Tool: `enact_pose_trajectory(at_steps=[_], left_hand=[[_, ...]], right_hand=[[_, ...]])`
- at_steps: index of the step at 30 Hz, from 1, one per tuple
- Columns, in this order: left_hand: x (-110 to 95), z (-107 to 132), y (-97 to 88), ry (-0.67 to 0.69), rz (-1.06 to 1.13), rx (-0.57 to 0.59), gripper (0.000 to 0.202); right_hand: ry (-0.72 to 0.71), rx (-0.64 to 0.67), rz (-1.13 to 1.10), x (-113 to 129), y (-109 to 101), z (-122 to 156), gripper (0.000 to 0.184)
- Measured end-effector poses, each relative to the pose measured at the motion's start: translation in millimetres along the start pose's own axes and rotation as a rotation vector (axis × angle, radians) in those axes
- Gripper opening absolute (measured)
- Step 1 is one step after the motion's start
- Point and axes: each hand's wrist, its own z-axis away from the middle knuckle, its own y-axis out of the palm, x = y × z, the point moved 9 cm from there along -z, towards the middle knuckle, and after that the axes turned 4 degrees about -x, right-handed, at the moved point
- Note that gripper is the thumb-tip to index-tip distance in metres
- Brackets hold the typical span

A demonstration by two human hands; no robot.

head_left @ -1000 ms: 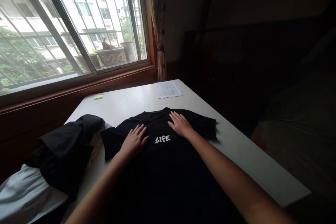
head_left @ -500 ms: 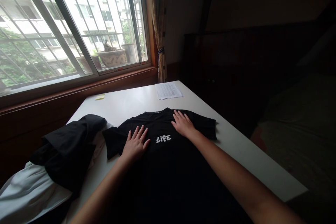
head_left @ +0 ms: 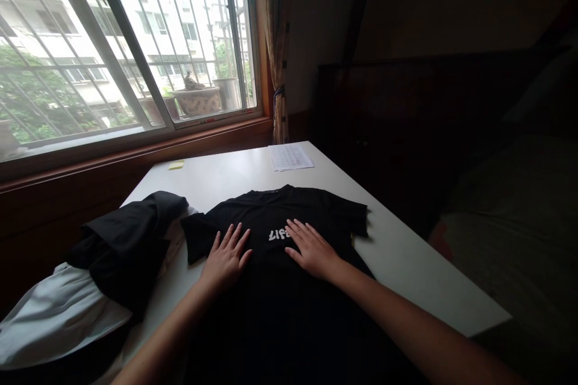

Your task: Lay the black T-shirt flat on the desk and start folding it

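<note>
A black T-shirt (head_left: pixel 280 210) with white "LIFE" lettering lies spread flat on the white table (head_left: pixel 406 264), collar pointing away from me. My left hand (head_left: pixel 226 255) rests flat on the shirt's chest, left of the lettering, fingers spread. Flat on the chest lies my right hand (head_left: pixel 311 249) too, fingers stretched out, covering the end of the lettering. Neither hand holds anything.
A heap of black and white clothes (head_left: pixel 112 246) lies at the table's left edge. A printed sheet of paper (head_left: pixel 291 157) and a yellow sticky note (head_left: pixel 176 164) lie at the far side near the window (head_left: pixel 135 48). A dark bed (head_left: pixel 519 222) stands to the right.
My right hand has slid from the shirt's right shoulder back toward me onto the lettering. My left hand has shifted slightly toward me. The view has tilted a little.
</note>
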Motion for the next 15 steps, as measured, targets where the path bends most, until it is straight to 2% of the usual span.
enact_pose_trajectory(at_steps=[9, 12, 15], left_hand=[[-4, 74, -14.5, 0.065, 0.010, -0.003, 0.058], [-1, 104, -17.8, 0.074, 0.045, -0.051, 0.060], [4, 131, -26.7, 0.043, 0.129, -0.153, 0.055]], right_hand=[[0.060, 0.010, 0.020, -28, -19, 58, 0.064], [0.080, -0.004, 0.018, -42, -27, 82, 0.060], [0.172, -0.099, 0.039, -68, -37, 107, 0.053]])
